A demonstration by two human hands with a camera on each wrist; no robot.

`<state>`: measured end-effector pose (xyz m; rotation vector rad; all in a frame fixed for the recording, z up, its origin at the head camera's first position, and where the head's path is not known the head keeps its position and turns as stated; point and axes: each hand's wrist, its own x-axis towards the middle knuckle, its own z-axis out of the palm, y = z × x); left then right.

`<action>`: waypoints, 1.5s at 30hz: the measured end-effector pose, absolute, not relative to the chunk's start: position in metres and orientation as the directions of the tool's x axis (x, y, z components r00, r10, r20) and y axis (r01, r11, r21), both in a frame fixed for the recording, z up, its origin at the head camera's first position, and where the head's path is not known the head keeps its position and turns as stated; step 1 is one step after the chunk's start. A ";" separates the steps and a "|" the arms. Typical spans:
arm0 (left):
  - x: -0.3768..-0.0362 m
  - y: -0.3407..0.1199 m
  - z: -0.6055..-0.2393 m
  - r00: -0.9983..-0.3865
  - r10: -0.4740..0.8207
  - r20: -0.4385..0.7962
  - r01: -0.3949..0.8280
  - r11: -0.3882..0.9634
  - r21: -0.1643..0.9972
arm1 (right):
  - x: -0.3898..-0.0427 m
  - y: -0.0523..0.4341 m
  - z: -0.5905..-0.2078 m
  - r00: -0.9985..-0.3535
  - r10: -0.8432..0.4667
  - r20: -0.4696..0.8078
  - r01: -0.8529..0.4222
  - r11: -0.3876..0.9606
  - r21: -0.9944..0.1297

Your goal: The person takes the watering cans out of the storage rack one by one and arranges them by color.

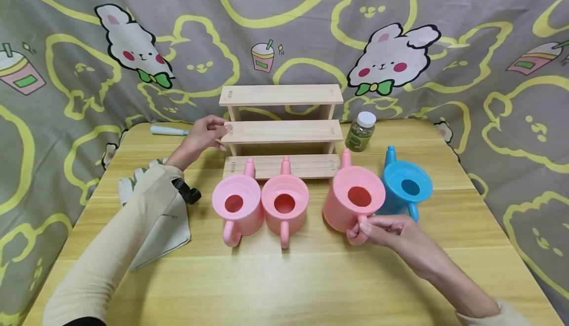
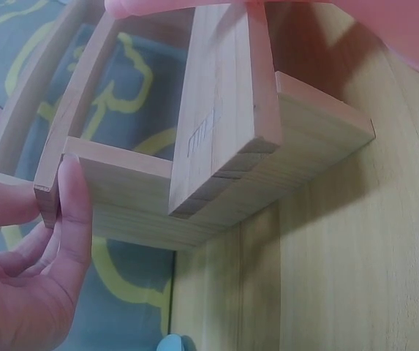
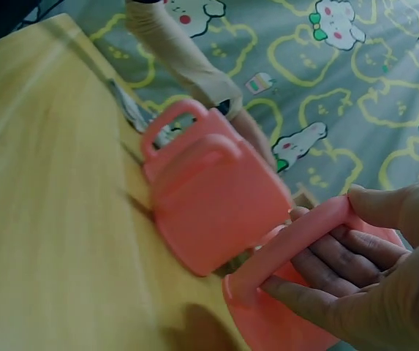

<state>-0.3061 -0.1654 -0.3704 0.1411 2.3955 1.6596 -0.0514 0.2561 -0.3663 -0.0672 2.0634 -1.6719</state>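
A three-tier wooden shelf point(image 1: 282, 131) stands at the back middle of the yellow table point(image 1: 284, 276). My left hand point(image 1: 217, 129) rests against the left end of its middle tier; in the left wrist view the thumb point(image 2: 74, 201) lies straight along the edge of the shelf point(image 2: 224, 139) and the other fingers hang loose. My right hand point(image 1: 369, 228) grips the handle of a pink watering can point(image 1: 353, 202), which stands beside a blue can point(image 1: 405, 185). In the right wrist view the fingers point(image 3: 341, 256) curl under the pink handle point(image 3: 289, 245).
Two more pink cans point(image 1: 237, 205) point(image 1: 284, 201) stand side by side in front of the shelf. A white-lidded jar point(image 1: 361, 131) sits right of the shelf. A pale cloth point(image 1: 157, 222) and a pen point(image 1: 168, 130) lie at the left. A patterned sheet hangs behind.
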 end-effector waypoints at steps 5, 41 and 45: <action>-0.305 -0.166 -0.370 -0.970 0.207 -0.129 -0.045 0.366 0.929 | -0.044 0.253 -0.385 -0.865 -0.347 -0.362 0.294 0.234 -0.927; -0.305 -0.168 -0.371 -0.972 0.202 -0.119 -0.044 0.342 0.939 | -0.052 0.226 -0.397 -0.862 -0.366 -0.351 0.265 0.265 -0.927; -0.305 -0.166 -0.371 -0.972 0.204 -0.119 -0.046 0.331 0.942 | -0.052 0.225 -0.396 -0.863 -0.375 -0.340 0.252 0.263 -0.931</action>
